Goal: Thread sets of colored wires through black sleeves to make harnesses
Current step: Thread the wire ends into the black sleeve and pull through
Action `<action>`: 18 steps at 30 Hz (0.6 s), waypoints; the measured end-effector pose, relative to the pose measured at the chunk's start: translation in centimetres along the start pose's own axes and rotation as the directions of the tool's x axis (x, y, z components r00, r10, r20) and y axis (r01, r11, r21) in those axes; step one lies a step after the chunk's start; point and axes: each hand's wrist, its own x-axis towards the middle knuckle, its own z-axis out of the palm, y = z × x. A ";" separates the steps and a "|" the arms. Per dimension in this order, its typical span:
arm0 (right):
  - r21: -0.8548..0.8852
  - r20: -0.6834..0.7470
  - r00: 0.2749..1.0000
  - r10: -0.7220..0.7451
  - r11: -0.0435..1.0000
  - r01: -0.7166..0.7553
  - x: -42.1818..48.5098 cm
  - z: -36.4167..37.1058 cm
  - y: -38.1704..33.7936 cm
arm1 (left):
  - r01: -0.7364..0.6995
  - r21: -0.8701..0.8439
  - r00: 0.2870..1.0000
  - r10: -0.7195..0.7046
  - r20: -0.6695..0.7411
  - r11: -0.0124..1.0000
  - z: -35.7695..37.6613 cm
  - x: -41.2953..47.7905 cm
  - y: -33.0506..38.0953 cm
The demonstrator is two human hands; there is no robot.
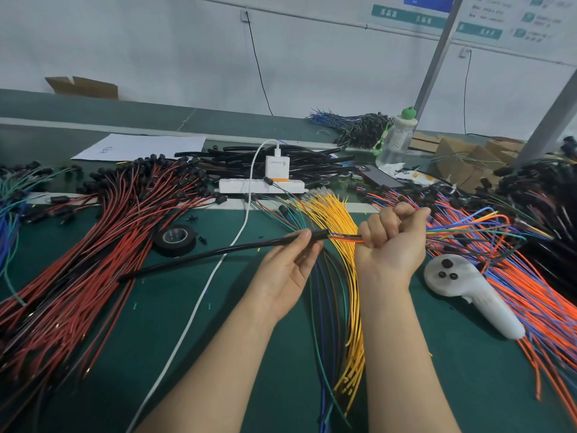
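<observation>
Two hands, one black sleeve (218,251), one set of colored wires (343,237): threading step, wires just entered at the sleeve's mouth. Location: above the middle of the counter (162,307), the sleeve's tail slanting toward the left edge and the loose wire ends trailing toward the right edge. Handling, by judgement: keep the wire ends bunched and level. Grip close to the mouth so the short exposed span stays stiff. Feed in small pushes with the sleeve held straight. A stray wire would likely buckle outside the mouth. Left hand (290,270): fingers (301,237) and thumb narrow, pinching the sleeve just behind its mouth. Right hand (393,239): fingers (374,226) curled in a tight fist round the wire set, just beside the mouth.
</observation>
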 end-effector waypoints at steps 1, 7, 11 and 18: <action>-0.002 0.009 1.000 -0.002 1.000 0.002 0.0 0.0 0.0 | -0.002 -0.002 1.000 0.002 -0.003 1.000 0.0 0.0 0.0; -0.035 0.047 0.998 -0.034 0.999 0.036 -0.2 0.2 0.0 | -0.009 -0.007 1.000 0.009 -0.026 1.000 0.1 -0.1 -0.1; -0.051 0.074 0.996 -0.048 0.997 0.052 -0.3 0.3 0.0 | -0.014 -0.019 0.999 0.013 -0.039 1.000 0.2 -0.1 -0.2; -0.070 0.052 0.998 -0.042 0.997 0.045 -0.1 0.2 0.2 | 0.037 0.039 0.999 -0.036 -0.007 0.999 0.3 -0.4 0.0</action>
